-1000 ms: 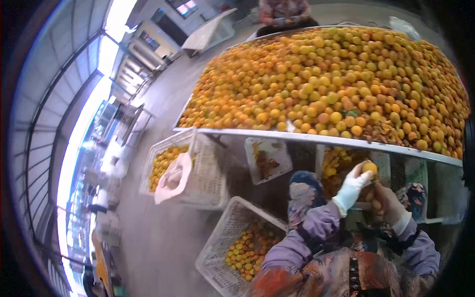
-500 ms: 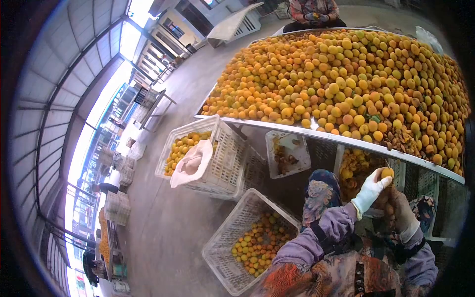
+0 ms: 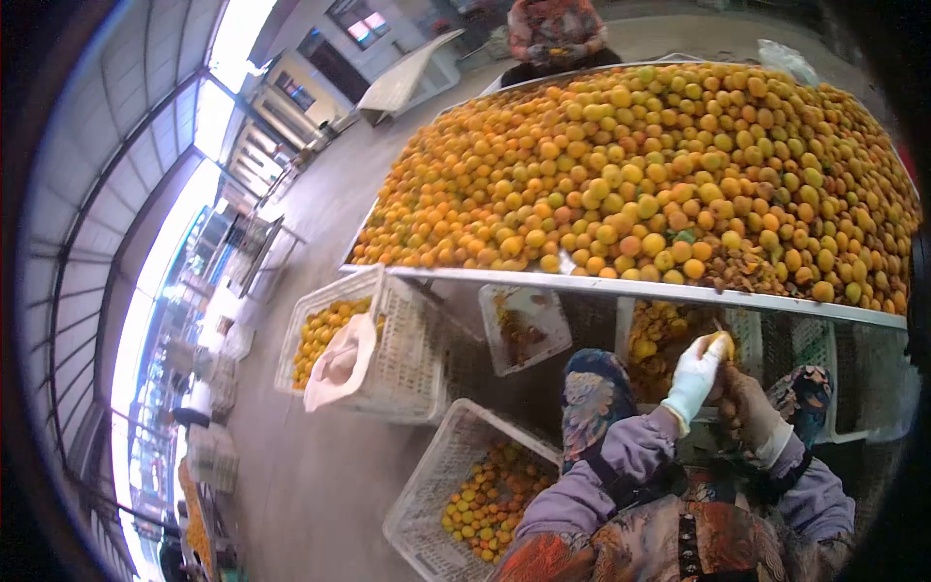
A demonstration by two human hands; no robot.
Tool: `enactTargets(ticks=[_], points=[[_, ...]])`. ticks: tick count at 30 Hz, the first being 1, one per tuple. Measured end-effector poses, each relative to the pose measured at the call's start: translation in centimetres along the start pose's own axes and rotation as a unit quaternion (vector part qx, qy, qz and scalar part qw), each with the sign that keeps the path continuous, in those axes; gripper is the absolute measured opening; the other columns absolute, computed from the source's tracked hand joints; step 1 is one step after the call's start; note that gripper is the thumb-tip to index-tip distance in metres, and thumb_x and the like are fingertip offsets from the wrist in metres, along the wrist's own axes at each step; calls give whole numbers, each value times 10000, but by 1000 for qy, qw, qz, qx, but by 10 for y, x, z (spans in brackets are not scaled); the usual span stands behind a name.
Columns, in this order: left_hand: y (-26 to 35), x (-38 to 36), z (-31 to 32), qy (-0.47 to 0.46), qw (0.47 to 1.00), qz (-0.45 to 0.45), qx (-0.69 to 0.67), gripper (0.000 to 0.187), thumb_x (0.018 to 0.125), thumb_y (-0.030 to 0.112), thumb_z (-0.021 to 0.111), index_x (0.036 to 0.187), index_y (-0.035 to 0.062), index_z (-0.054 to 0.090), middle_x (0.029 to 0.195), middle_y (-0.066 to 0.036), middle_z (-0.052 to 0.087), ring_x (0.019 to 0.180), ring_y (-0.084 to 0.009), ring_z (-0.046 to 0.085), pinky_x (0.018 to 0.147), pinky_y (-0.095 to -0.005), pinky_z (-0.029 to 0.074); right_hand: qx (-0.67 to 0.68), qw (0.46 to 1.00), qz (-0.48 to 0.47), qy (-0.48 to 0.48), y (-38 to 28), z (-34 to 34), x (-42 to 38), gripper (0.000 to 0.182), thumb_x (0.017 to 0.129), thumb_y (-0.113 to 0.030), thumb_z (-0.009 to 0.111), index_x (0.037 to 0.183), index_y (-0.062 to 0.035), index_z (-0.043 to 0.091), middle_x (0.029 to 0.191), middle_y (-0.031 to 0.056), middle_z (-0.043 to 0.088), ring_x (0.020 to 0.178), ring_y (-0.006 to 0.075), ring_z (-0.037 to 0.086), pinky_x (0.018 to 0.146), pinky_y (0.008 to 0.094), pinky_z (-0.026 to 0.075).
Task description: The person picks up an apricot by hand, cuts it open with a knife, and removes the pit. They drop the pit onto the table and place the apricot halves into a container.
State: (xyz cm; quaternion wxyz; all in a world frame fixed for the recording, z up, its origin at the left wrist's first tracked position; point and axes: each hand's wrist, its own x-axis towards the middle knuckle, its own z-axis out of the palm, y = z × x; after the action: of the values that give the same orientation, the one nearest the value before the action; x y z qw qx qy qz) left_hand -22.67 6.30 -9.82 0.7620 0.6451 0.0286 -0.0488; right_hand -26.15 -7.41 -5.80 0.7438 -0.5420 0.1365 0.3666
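In a white glove, my left hand [image 3: 694, 380] is closed on an apricot [image 3: 723, 343] held above my lap. My right hand [image 3: 747, 405], in a brown-stained glove, is closed right beside it with its fingertips at the fruit. Whatever the right fingers grip is too small and hidden to make out. Just beyond the hands, below the table edge, stands a crate [image 3: 626, 335] with torn-open apricot pieces [image 3: 664, 339] in it. A wide heap of whole apricots [image 3: 621, 184] covers the metal-edged table [image 3: 621, 283] in front of me.
At my left is a white crate [image 3: 412, 514] partly filled with apricots. Beyond it, stacked crates [image 3: 412, 373] carry apricots and a pale hat [image 3: 341, 364]. A small bin [image 3: 529, 359] with scraps stands under the table edge. Across the table sits another person [image 3: 558, 39].
The view has shifted, so the table and crates appear farther left. Both hands remain together at the apricot, which looked round before and now shows as a narrower, partly covered shape.
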Motion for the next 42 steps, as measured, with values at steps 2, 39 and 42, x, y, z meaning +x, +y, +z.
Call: enactTargets(ticks=[2,39,42], points=[[7,1,-2,-14,991,-107,-80,422,926,381,477,1088,2,567,959,-60,612,911,-114,551,795,-270,441,13,1000,-2,1,1,8,-7,401,919,-471,437,885,-99,584,545,-23,480,406,81,406,348,226,300],[37,-17,20,104,950,109,272,333,961,265,406,1086,-24,515,972,-251,578,907,-372,564,781,-376,454,6,901,-332,279,-16,27,58,216,840,-205,609,880,4,574,737,2,558,690,76,465,612,245,415],[11,-4,10,66,986,64,140,357,977,224,367,1196,-30,488,1162,-184,536,1110,-265,492,977,-321,373,-122,868,-353,328,-27,36,43,262,796,-264,630,871,-18,580,704,71,581,642,143,513,610,300,444]])
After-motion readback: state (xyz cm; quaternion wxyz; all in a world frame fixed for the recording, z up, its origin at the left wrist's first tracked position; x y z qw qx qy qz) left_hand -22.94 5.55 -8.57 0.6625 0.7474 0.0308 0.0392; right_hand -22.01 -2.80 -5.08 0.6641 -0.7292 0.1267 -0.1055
